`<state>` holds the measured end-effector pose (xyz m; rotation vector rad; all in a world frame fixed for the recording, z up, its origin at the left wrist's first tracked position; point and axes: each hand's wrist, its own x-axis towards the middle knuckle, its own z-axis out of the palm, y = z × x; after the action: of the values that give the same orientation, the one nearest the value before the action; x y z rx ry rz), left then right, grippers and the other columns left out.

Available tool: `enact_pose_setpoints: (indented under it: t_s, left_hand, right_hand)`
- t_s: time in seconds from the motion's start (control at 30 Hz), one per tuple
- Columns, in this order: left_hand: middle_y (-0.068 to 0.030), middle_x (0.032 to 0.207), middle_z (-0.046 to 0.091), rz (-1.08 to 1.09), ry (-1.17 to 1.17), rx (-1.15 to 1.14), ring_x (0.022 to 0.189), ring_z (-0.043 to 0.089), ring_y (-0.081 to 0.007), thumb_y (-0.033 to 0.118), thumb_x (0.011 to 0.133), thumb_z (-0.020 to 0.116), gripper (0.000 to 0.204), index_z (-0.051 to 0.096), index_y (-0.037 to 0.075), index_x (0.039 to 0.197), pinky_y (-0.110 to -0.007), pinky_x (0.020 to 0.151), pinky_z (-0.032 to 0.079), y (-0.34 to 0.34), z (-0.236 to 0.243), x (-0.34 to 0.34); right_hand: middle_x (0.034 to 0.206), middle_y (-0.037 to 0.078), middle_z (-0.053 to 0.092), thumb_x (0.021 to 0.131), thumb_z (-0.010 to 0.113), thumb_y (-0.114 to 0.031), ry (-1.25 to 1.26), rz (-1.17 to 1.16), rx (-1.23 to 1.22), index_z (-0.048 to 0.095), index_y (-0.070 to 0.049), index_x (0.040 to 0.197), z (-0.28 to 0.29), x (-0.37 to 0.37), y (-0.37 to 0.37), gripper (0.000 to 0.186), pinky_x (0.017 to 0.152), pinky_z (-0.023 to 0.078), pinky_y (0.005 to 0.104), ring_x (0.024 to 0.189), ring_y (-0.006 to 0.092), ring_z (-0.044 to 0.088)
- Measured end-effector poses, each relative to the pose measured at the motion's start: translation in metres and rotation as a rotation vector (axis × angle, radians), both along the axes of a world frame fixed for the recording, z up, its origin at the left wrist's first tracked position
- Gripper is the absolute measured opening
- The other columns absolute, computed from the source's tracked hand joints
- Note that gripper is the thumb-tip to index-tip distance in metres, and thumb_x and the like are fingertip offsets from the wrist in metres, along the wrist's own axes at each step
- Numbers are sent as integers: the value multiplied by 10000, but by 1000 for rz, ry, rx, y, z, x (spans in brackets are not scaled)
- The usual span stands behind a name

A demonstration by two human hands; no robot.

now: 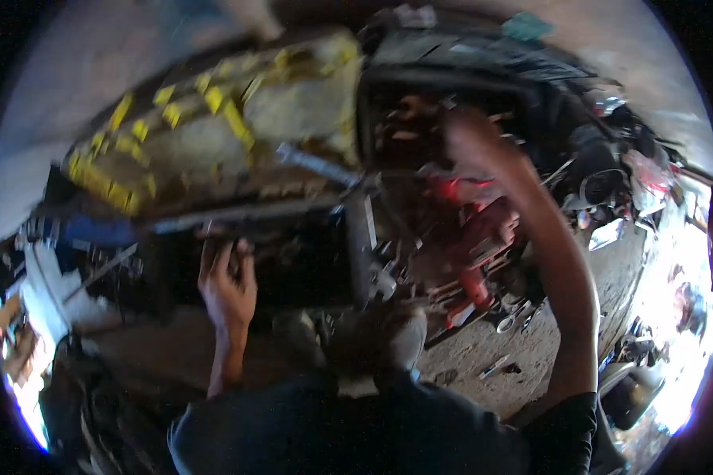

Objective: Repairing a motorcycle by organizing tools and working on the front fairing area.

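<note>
Item: large engine or machine assembly (293,158), lying across the upper middle of the view on a dirt floor (483,356). Motion blur softens all detail.

Upper body: a broad block-shaped casing (309,103), dull tan and grimy, tilted from lower left to upper right. Yellow patches (222,103) run in broken strips along its left and upper edges.

Lower edge: a long dark metal rail (245,212) runs beneath the casing. Below it opens a dark cavity (301,261).

Right section: a black frame (451,79) surrounds a recess crowded with red parts (475,222) and small metal pieces.

Centre: a grey cylindrical shaft (360,237) stands roughly upright between cavity and red parts.

Left hand (228,281): fingers spread and hooked over the lower rim of the assembly at the edge of the cavity; grip curled onto that rim, not closed round a separate object.

Right hand (471,138): raised into the black-framed recess, heavily blurred; whether its grip is closed or released cannot be told.

Surroundings: loose tools (515,317) on the floor to the right; white cloth (43,293) at far left; scattered scrap (634,182) at the right rim.
</note>
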<state>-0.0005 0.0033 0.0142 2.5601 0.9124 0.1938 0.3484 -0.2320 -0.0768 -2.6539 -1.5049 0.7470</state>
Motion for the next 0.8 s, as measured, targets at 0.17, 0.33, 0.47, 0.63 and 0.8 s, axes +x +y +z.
enact_pose_setpoints:
  t_s: [0.17,0.33,0.47,0.63,0.8]
  left_hand:
    - [-132,903,636,43,-144,-101,805,623,-245,229,944,552,258,655,-7,946,-362,705,486,-3,-17,-5]
    - [-57,802,564,177,-322,-338,693,518,-141,262,951,554,283,630,-6,900,-308,611,419,16,-23,-30]
    - [-3,762,535,228,-398,-626,691,458,-83,386,951,540,394,620,3,902,-265,605,388,36,0,-32]
    - [-42,839,627,70,-493,-717,761,554,-85,351,934,573,353,634,7,987,-259,677,457,35,39,-40]
    - [-140,935,624,-683,-318,-918,881,620,-257,296,916,585,312,601,3,1018,-358,765,490,-44,52,-21]
  right_hand:
    - [849,229,641,762,528,-89,154,-64,-136,664,36,884,9,12,-15,221,678,509,421,752,311,626]
    - [975,246,631,794,510,-99,175,-87,-218,620,31,1040,29,5,-11,300,780,487,438,899,332,625]
    - [1093,251,608,903,545,-240,43,-157,241,583,23,1143,71,-30,-27,359,905,449,399,1050,356,589]
    - [1023,126,641,943,565,-261,248,-707,637,582,21,1155,153,-109,-63,353,842,462,303,940,188,595]
    - [853,29,618,927,584,-143,622,-834,549,616,-16,1046,179,-231,-72,177,682,449,260,755,92,521]
